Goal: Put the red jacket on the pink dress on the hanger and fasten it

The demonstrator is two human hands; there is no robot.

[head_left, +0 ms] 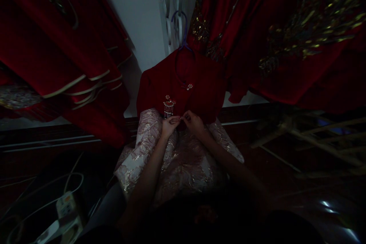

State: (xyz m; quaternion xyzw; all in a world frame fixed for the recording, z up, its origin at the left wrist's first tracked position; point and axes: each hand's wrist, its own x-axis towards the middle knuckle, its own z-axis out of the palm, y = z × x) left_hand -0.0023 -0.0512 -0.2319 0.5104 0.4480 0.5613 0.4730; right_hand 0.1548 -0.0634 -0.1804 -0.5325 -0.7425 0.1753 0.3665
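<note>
A garment with a red upper part (203, 84) and a pale pink brocade lower part (183, 167) hangs from a purple hanger (185, 36) in front of me. Its brocade sleeves spread to both sides. On its chest sit a beaded ornament with hanging tassels (169, 106) and a smaller beaded clasp (188, 87) near the neck. My left hand (170, 126) pinches at the front, just below the tassels. Close beside it, my right hand (195, 122) pinches too, fingertips nearly meeting the left ones. What lies between the fingers is too small and dark to name.
Red garments (94, 57) with pale piping hang at left; another red garment (243, 45) with gold sequins hangs at right. White metal scrollwork (180, 4) carries the hanger. A power strip (66, 204) with cords lies lower left. A wooden frame (314, 141) stands at right.
</note>
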